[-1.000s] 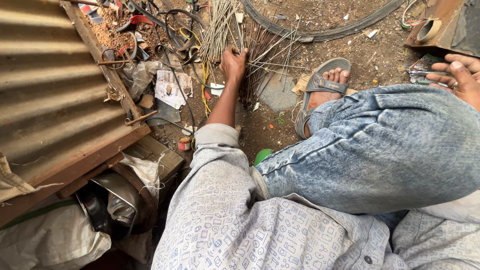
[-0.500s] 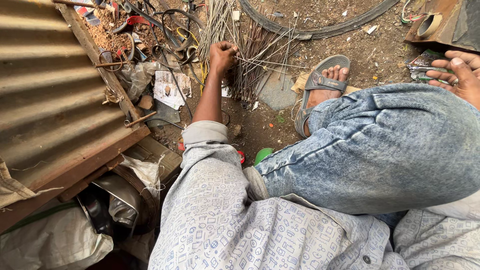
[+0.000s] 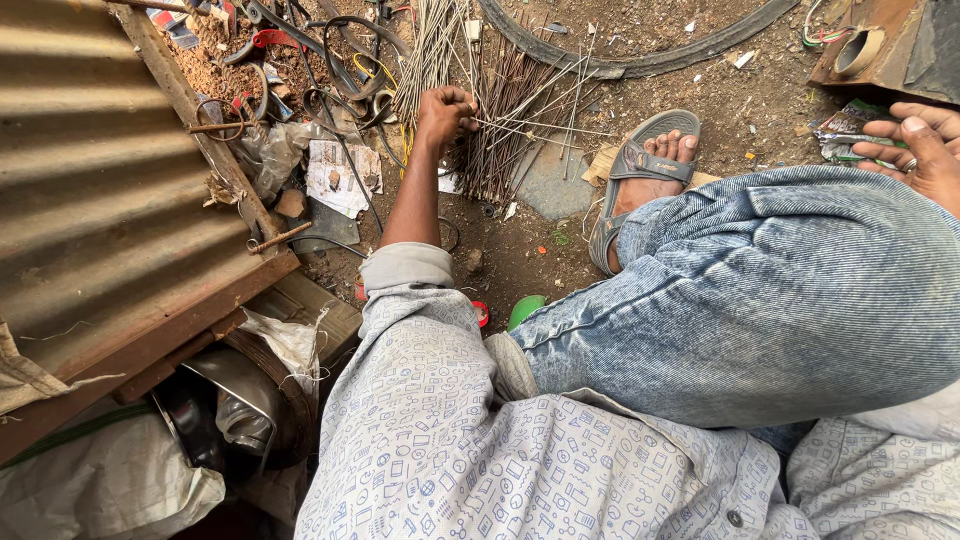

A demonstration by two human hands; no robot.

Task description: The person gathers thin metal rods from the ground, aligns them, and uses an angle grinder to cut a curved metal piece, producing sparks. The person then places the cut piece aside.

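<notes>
Left hand [image 3: 445, 108] reaches forward, grip curled tight around few thin metal rods [image 3: 520, 125] from rod pile [image 3: 500, 150] on dirt ground [image 3: 690, 75]. Right hand [image 3: 920, 145] at right edge, fingers loosely spread, grip wide, rests on bent knee in blue jeans [image 3: 780, 290]. Grey sandal [image 3: 640, 170] just beside pile. Corrugated sheet [image 3: 90, 190] left. Rubber tyre strip [image 3: 640, 62] beyond pile.

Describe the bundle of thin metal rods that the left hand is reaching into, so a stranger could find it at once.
Start at the big corrugated metal sheet on the left, then look right along the dirt ground. The left hand closes on the rods, beside the sandalled foot. Unlike the curled wires and hoops nearby, they are straight, rusty and fanned out.
</notes>
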